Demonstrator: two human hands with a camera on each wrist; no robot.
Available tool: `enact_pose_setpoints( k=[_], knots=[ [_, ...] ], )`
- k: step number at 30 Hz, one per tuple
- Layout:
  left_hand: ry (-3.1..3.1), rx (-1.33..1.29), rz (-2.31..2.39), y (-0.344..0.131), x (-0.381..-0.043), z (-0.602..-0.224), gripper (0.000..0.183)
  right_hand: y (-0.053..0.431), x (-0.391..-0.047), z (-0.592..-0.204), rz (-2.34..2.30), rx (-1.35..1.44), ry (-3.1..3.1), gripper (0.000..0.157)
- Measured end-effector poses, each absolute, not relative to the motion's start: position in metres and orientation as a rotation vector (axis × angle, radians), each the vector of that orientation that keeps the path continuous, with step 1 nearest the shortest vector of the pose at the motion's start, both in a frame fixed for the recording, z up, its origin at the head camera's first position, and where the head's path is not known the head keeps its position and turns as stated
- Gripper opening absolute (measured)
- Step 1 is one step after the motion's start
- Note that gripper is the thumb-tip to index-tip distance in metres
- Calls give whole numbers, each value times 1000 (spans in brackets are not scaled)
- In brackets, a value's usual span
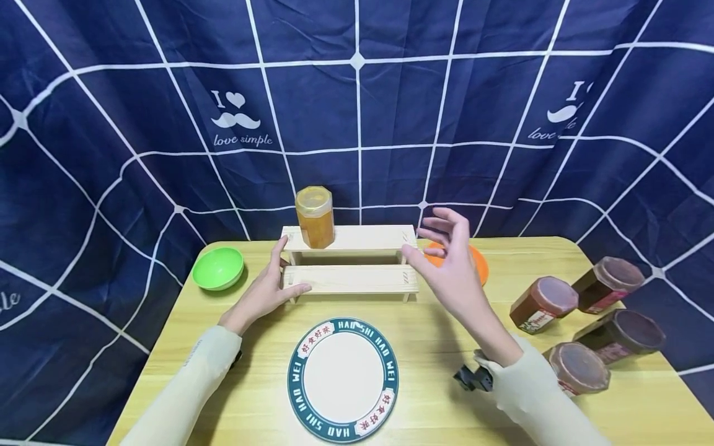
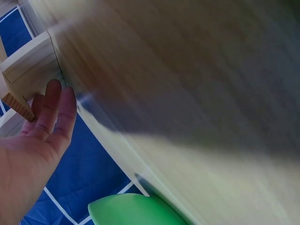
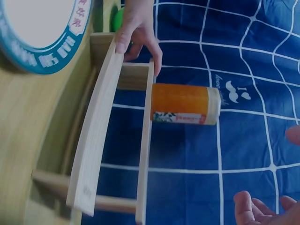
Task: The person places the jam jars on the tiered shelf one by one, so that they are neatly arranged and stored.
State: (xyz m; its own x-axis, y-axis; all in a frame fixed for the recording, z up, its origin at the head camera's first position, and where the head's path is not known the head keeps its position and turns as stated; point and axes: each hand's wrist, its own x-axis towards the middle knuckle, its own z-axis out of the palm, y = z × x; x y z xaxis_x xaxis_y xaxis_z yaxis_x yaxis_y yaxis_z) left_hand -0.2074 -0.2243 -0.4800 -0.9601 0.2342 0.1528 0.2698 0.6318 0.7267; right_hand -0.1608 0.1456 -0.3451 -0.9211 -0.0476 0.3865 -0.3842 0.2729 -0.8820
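Observation:
A two-tier wooden rack [image 1: 357, 279] stands at the back of the table. My left hand [image 1: 269, 286] holds its left end, thumb on the lower plank and a finger at the upper plank's edge; the other fingers [image 2: 48, 112] lie along the end piece. On the upper plank's left part stands a jar with amber contents [image 1: 317, 218], upright, its label [image 3: 180, 117] seen in the right wrist view. My right hand [image 1: 454, 266] hovers beside the rack's right end with fingers loosely bent and nothing in them. Behind it an orange dish [image 1: 478, 265] is partly hidden.
A green bowl [image 1: 218, 268] sits left of the rack. In front lies a white plate with a teal lettered rim [image 1: 296, 378]. On the right stand several jars, among them a red one [image 1: 543, 303] and a dark one [image 1: 620, 336]. A blue checked curtain [image 1: 390, 111] hangs behind.

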Motion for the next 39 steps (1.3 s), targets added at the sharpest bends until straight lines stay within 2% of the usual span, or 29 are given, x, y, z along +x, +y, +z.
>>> enact_pose_setpoints(
  k=[9,20,30,39],
  knots=[
    [-2816,-407,-1233,-221,-207,-482,125,201,-126,-347,1557,371,-2260,79],
    [-2791,-445,-1236,-224,-208,-482,124,267,-87,-351,1337,192,-2328,98],
    [-2807,-443,-1288,-223,-207,-477,124,320,-61,-378,1262,236,-2305,105],
    [-2821,-430,-1311,-222,-208,-476,124,359,-42,-416,1222,134,-2366,112]
  ],
)
